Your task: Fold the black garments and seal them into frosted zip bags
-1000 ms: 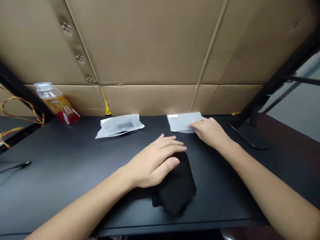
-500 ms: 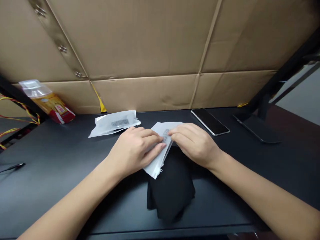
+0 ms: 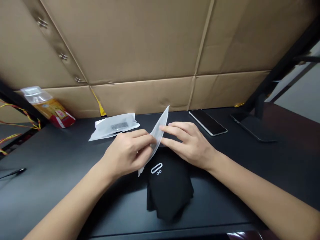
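My left hand [image 3: 130, 150] pinches a white translucent zip bag [image 3: 158, 133], which stands tilted on edge above the table's middle. Against the bag's right side rest the fingertips of my right hand [image 3: 191, 143], its fingers spread apart. Just below the bag lies a folded black cloth [image 3: 171, 190] with a white printed mark at its upper left. A second white bag [image 3: 113, 126] with dark print lies flat behind my left hand.
A black phone [image 3: 208, 122] lies at the back right, beside a dark flat stand base [image 3: 252, 128]. At the back left a bottle [image 3: 52, 108] leans near coloured wires. A black cable tip [image 3: 18, 172] lies at the left.
The bag in my hands has turned up onto its edge, uncovering the white mark on the cloth. My right hand's fingers have spread. The view has shifted slightly.
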The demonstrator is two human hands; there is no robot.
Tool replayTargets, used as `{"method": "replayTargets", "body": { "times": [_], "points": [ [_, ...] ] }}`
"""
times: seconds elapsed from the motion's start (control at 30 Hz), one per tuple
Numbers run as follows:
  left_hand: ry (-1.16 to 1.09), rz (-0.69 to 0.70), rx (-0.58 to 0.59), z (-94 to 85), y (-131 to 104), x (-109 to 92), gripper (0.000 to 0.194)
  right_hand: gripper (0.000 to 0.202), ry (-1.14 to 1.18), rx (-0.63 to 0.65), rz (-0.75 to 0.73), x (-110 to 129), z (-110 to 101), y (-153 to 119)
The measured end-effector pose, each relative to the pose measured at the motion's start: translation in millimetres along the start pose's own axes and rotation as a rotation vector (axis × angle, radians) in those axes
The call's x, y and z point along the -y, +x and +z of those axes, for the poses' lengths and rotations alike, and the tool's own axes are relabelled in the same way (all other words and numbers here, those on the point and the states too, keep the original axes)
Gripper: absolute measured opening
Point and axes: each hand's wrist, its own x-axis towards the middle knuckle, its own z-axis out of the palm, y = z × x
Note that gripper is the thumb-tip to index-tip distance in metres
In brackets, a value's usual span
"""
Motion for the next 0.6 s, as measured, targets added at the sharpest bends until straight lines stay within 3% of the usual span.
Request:
{"method": "replayTargets", "body": {
  "times": [0.1, 0.2, 0.43, 0.6],
  "points": [
    [-0.102, 0.008, 0.043, -1.1, 1.2, -1.8, 0.023, 0.019, 0.078, -0.021, 0.032, -0.1, 1.9, 1.7],
    [-0.132, 0.020, 0.081, -0.9, 1.6, -0.2, 0.023, 0.022, 0.158, 0.036, 0.026, -0.8, 1.0, 3.6],
    [-0.053, 0.169, 0.231, 6.2, -0.2, 22.1, 0.061, 0.026, 0.678, 0.165, 0.272, -2.6, -5.7, -3.9],
    [0.010, 0.102, -0.056, 5.8, -6.2, 31.4, 0.059, 0.027, 0.503, 0.236, 0.153, -8.9, -11.2, -17.2]
  ]
}}
